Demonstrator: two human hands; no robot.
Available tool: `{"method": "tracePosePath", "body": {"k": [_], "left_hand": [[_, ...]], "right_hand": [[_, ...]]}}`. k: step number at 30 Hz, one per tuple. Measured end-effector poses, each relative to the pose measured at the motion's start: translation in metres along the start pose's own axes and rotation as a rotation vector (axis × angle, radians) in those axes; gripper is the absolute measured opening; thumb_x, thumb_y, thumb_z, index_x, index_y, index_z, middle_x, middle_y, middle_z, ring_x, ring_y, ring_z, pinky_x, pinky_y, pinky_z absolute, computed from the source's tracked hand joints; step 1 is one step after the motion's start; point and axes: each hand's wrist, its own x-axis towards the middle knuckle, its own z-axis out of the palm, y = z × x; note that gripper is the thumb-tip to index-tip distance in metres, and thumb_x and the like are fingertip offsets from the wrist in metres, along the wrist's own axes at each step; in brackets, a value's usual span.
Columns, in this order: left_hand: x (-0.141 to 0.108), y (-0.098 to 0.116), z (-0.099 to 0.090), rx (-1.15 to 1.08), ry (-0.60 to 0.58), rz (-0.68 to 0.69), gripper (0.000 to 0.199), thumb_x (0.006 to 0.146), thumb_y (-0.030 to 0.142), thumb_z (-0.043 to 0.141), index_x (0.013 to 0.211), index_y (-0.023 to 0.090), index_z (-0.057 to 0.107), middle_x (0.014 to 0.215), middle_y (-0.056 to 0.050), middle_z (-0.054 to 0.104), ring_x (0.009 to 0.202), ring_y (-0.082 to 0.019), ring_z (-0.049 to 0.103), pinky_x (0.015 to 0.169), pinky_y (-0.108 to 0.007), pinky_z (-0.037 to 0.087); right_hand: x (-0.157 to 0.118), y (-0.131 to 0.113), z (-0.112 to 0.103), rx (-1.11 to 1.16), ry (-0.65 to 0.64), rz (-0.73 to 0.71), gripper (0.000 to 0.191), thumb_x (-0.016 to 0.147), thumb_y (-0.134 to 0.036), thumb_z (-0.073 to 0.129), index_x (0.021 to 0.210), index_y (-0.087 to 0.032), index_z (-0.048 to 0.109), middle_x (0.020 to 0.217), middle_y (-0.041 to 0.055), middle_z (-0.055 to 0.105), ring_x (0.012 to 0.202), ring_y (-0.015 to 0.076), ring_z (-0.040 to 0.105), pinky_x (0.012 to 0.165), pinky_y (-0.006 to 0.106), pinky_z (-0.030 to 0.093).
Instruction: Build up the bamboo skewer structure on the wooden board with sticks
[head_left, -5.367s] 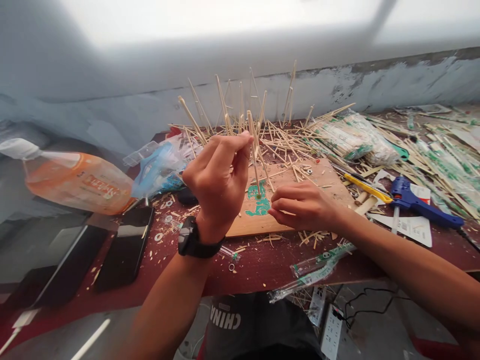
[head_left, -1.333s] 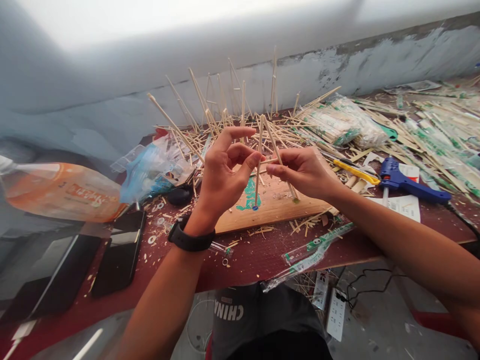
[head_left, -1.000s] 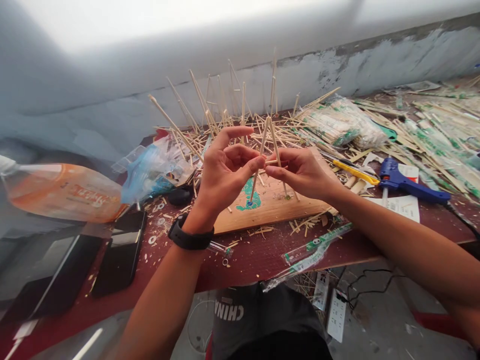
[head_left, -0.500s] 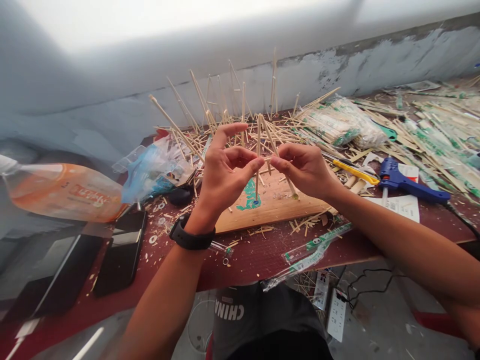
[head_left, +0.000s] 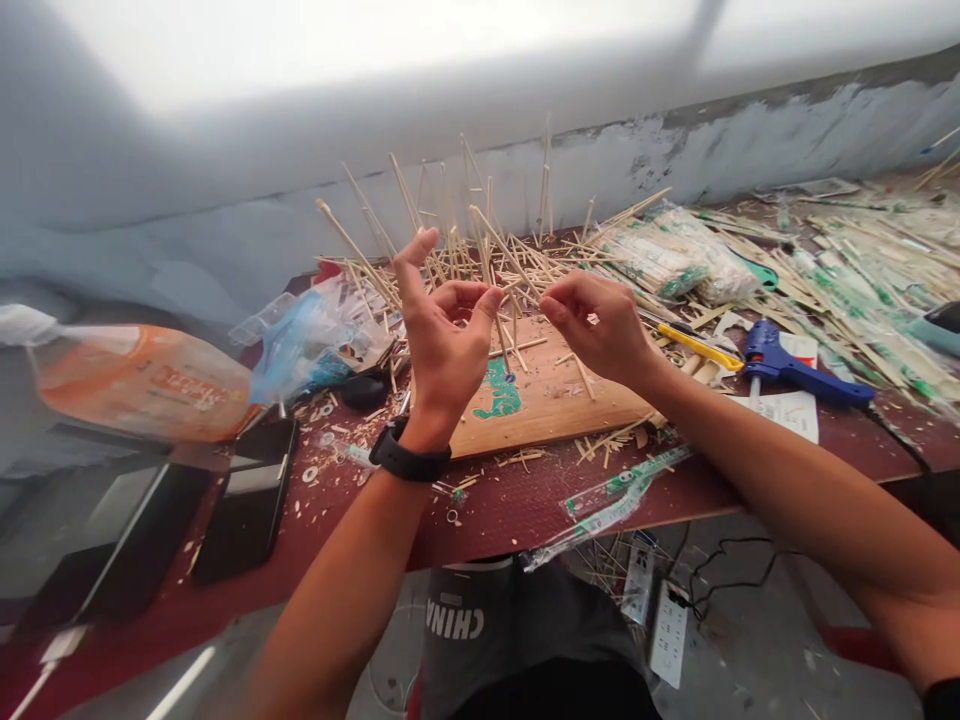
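A dark red table (head_left: 495,520), strewn with wood scraps, stands by a scuffed pale wall (head_left: 600,165). A wooden board (head_left: 547,425) with a green print lies on it, loose sticks (head_left: 637,210) heaped at the far side, an orange-labelled bottle (head_left: 142,380) and a phone (head_left: 247,510) at left, and a blue glue gun (head_left: 802,372) and a yellow cutter (head_left: 701,348) at right. Above the board, the thin stick frame (head_left: 501,236) leans between the hands; the left hand (head_left: 450,345) pinches it between thumb and fingers. The right hand (head_left: 600,325) has curled fingers beside its right leg, though whether they grip it I cannot tell.
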Motion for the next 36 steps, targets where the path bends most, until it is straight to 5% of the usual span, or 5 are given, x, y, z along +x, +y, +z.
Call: {"method": "tracePosePath", "body": {"k": [10, 36], "left_hand": [[-0.004, -0.003, 0.001, 0.074, -0.054, 0.020, 0.066, 0.091, 0.012, 0.072, 0.144, 0.031, 0.039, 0.089, 0.001, 0.076, 0.081, -0.019, 0.076, 0.080, -0.037, 0.065], [-0.002, 0.001, 0.003, 0.205, 0.000, -0.065, 0.056, 0.081, -0.008, 0.070, 0.124, 0.024, 0.053, 0.088, 0.003, 0.077, 0.085, -0.016, 0.079, 0.079, -0.028, 0.068]], "right_hand": [[0.005, 0.010, 0.010, -0.046, 0.125, 0.050, 0.026, 0.103, -0.039, 0.055, 0.082, -0.023, 0.055, 0.072, 0.0001, 0.055, 0.065, 0.0144, 0.045, 0.069, 0.034, 0.040], [0.010, 0.021, 0.020, -0.097, 0.070, 0.068, 0.021, 0.098, -0.029, 0.056, 0.079, -0.020, 0.060, 0.067, -0.0009, 0.056, 0.063, 0.0129, 0.045, 0.069, 0.031, 0.039]]}}
